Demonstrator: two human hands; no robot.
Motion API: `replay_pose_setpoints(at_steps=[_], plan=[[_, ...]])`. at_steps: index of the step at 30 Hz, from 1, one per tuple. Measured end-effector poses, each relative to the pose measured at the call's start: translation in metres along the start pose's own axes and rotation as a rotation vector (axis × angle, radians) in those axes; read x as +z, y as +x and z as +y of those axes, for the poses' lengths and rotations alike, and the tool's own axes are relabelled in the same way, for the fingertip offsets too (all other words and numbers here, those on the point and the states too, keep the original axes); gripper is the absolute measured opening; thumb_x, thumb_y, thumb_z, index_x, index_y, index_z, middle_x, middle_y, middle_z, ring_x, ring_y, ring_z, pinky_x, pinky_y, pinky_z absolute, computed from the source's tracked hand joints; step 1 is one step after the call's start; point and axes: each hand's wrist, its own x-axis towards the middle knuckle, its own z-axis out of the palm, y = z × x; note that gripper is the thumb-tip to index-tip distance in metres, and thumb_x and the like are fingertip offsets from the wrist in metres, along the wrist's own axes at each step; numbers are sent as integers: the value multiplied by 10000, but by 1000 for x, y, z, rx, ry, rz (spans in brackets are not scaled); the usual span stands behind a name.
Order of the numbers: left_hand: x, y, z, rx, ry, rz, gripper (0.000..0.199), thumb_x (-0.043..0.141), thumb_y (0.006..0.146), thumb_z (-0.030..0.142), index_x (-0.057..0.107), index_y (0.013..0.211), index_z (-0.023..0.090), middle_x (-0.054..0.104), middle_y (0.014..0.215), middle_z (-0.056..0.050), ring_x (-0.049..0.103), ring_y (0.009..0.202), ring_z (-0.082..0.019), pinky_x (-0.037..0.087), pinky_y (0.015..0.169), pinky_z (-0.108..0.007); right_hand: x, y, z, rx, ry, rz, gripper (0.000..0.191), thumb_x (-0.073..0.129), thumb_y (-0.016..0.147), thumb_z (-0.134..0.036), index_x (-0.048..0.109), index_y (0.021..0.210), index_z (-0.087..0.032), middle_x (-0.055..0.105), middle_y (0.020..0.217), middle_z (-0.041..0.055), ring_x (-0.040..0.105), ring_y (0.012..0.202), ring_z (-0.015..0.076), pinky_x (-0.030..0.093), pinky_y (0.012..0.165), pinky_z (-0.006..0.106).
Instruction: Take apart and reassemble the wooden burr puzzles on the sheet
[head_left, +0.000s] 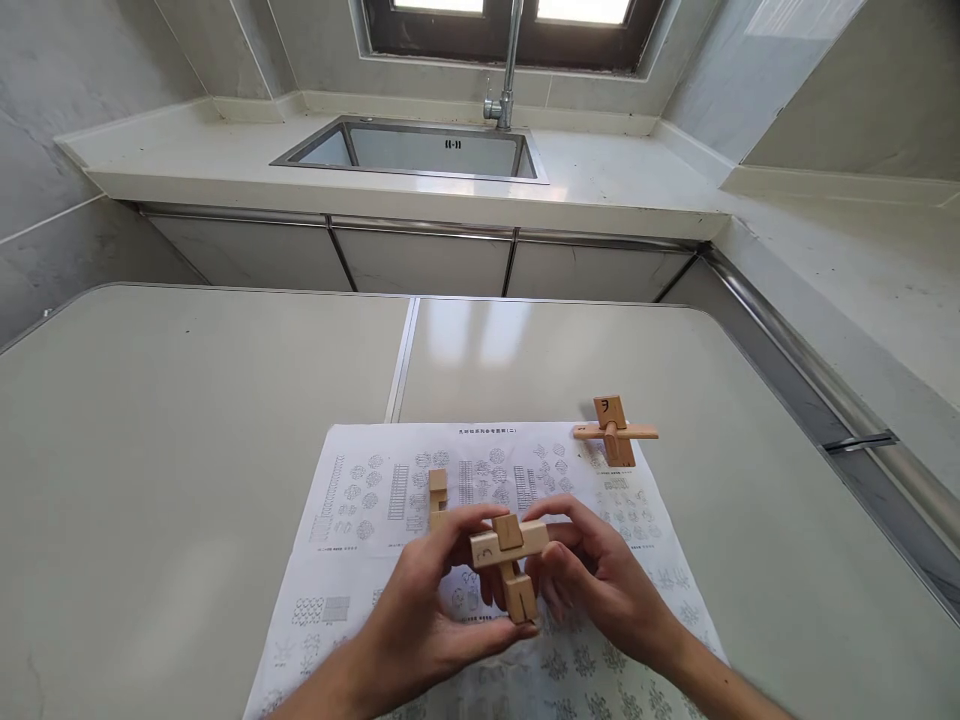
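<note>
Fitted wooden pieces [510, 541] form a cross, held above the printed sheet. My left hand [431, 590] grips them from the left, its thumb under the lower end and its fingers at the top and behind. From the right, my right hand [592, 570] closes its thumb and index finger around the end of the pale crossbar; its other fingers are partly hidden. A notched wooden piece [437, 495] lies on the sheet just beyond my left hand. Another joined wooden cross [611, 432], marked with a number, rests at the sheet's upper right corner.
The large printed sheet [360, 575] with puzzle diagrams lies on a pale table [187, 450]. Past the table's far edge are a counter [615, 185] with a sink [427, 150] and a faucet [504, 100], under a window.
</note>
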Motion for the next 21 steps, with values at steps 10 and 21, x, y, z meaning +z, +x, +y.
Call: replay_pose_setpoints(at_steps=[10, 21], plan=[[-34, 13, 10, -288, -65, 561, 770, 928, 753, 495, 563, 1379, 235, 750, 1278, -108, 741, 1152, -285, 611, 1020, -398, 3, 1, -6, -30, -208, 36, 256, 579, 1075, -479, 607, 1126, -230, 716, 753, 7, 562, 564, 130, 480, 560, 262], [-11, 5, 0, -307, -238, 182, 666, 912, 779, 373, 573, 1336, 234, 760, 1297, -134, 748, 1166, -301, 600, 1045, -427, 4, 2, 0, -291, -604, 112, 98, 651, 994, -244, 635, 1090, -257, 672, 887, 17, 617, 685, 165, 534, 611, 284]])
